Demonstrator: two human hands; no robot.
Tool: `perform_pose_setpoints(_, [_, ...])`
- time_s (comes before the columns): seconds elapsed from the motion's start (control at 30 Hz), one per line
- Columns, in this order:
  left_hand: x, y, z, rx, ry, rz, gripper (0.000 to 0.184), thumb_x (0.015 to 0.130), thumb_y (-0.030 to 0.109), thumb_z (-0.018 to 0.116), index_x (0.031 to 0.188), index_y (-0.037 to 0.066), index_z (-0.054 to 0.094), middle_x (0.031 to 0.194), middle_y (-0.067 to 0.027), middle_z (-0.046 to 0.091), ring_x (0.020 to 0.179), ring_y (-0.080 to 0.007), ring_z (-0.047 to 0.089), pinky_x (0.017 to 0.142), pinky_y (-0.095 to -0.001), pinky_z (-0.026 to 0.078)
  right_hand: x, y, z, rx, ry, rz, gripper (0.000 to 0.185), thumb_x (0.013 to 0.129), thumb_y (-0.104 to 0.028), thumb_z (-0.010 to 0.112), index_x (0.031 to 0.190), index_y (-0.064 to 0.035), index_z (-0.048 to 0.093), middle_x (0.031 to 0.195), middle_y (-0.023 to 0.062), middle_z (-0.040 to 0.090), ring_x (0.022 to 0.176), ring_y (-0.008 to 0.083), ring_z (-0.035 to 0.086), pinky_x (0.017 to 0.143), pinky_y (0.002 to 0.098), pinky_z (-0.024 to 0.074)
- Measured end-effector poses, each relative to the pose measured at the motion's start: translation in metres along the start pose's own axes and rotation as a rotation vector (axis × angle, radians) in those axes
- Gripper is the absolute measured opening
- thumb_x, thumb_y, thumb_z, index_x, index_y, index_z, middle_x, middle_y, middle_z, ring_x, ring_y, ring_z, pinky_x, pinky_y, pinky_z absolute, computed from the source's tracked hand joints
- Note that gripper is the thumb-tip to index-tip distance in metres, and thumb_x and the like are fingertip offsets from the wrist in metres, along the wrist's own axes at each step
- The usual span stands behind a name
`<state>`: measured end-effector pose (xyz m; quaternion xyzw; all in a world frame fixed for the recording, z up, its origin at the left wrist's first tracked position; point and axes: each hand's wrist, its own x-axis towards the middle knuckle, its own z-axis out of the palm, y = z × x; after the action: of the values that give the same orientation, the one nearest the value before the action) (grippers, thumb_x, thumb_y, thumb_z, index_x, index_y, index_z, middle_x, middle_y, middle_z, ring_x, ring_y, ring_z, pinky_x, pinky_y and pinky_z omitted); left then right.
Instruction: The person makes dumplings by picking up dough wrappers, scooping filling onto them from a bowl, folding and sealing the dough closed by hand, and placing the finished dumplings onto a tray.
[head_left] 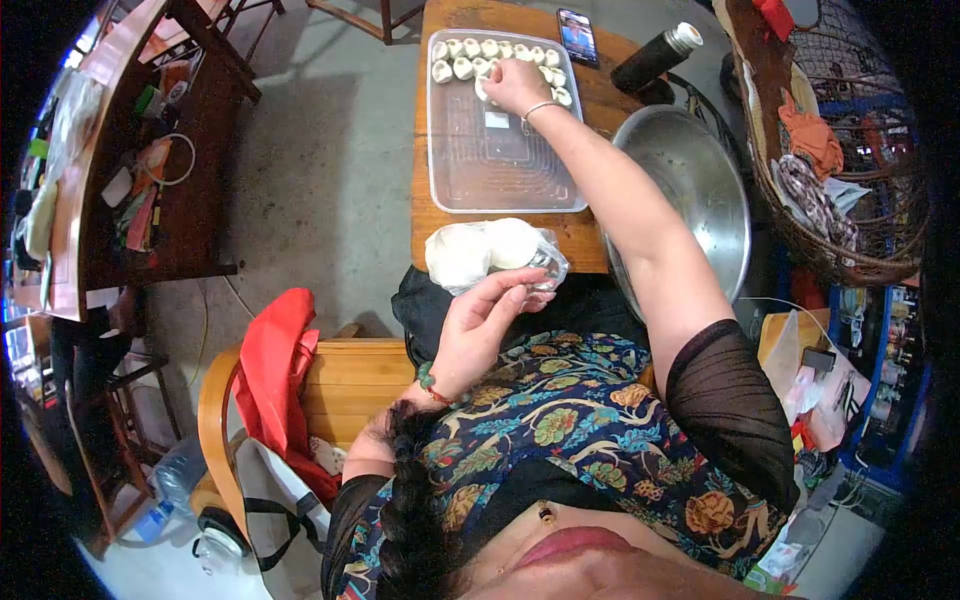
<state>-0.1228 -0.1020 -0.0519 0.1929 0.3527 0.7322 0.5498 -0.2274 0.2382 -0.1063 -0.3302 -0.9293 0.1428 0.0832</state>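
Dumpling (482,90), right fingers (497,82) pinched against it

Tray (500,188) on table (592,225), takes up most of the top. Dumplings (462,68) in tray, rows at far end; near part bare. Phone (577,37) on table, just right of tray's far end. Flask (650,62) right of phone, at table's right edge. Basin (690,160) right of tray, beside table; can't tell what it rests on. Bag (460,255) on table's near edge, before tray. Chair (350,388) behind table, nearer the wearer, to the left. Cloth (275,370) over chair's left arm. Second table (90,160) far left, across floor (310,170). Basket (885,262) far right, beyond basin, fabrics (815,190) in it.
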Motion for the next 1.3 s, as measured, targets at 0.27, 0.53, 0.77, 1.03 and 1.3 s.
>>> perform_pose_setpoints(0.27, [-0.001, -0.003, -0.001, 0.021, 0.027, -0.013, 0.029, 0.102, 0.012, 0.047, 0.125, -0.004, 0.057, 0.12, -0.0109, 0.063, 0.108, -0.0169, 0.061, 0.094, -0.0302, 0.05, 0.0, -0.002, 0.016, -0.043, -0.012, 0.067, 0.025, 0.076, -0.035, 0.065, 0.083, -0.0131, 0.073, 0.09, 0.014, 0.071, 0.085, 0.0308, 0.069, 0.076, 0.0423, 0.0555])
perform_pose_setpoints(0.53, [-0.004, 0.0, 0.007, 0.066, 0.061, -0.025, 0.032, 0.102, 0.014, 0.046, 0.125, -0.006, 0.054, 0.118, -0.0164, 0.064, 0.108, -0.0232, 0.063, 0.096, -0.036, 0.049, -0.004, 0.001, 0.024, -0.081, 0.037, 0.1, 0.023, 0.077, -0.032, 0.065, 0.084, -0.0102, 0.07, 0.088, 0.0156, 0.071, 0.086, 0.0321, 0.069, 0.076, 0.0431, 0.0543])
perform_pose_setpoints(0.77, [-0.008, -0.002, 0.012, 0.102, 0.108, -0.011, 0.031, 0.102, 0.013, 0.045, 0.124, -0.007, 0.053, 0.118, -0.0189, 0.063, 0.106, -0.0252, 0.064, 0.095, -0.0367, 0.05, -0.022, -0.01, -0.016, -0.007, -0.033, 0.073, 0.031, 0.078, -0.032, 0.065, 0.089, -0.0034, 0.072, 0.094, 0.0206, 0.07, 0.09, 0.0357, 0.068, 0.079, 0.0441, 0.0556])
perform_pose_setpoints(1.03, [-0.019, -0.007, 0.02, 0.062, 0.207, 0.078, 0.032, 0.1, 0.009, 0.048, 0.127, -0.007, 0.051, 0.114, -0.0167, 0.064, 0.103, -0.024, 0.065, 0.092, -0.0354, 0.051, -0.174, -0.039, -0.099, 0.421, 0.011, -0.251, 0.02, 0.084, -0.023, 0.066, 0.089, -0.0029, 0.068, 0.084, 0.0145, 0.07, 0.079, 0.0259, 0.068, 0.073, 0.0357, 0.0536])
perform_pose_setpoints(1.3, [-0.02, 0.019, -0.006, 0.071, 0.274, 0.231, 0.03, 0.1, 0.008, 0.047, 0.126, -0.006, 0.05, 0.111, -0.0181, 0.065, 0.103, -0.0262, 0.065, 0.09, -0.0367, 0.053, -0.247, -0.02, -0.049, 0.268, -0.145, -0.464, 0.016, 0.084, -0.017, 0.066, 0.083, -0.0016, 0.063, 0.08, 0.0148, 0.064, 0.077, 0.0343, 0.064, 0.07, 0.0427, 0.0506])
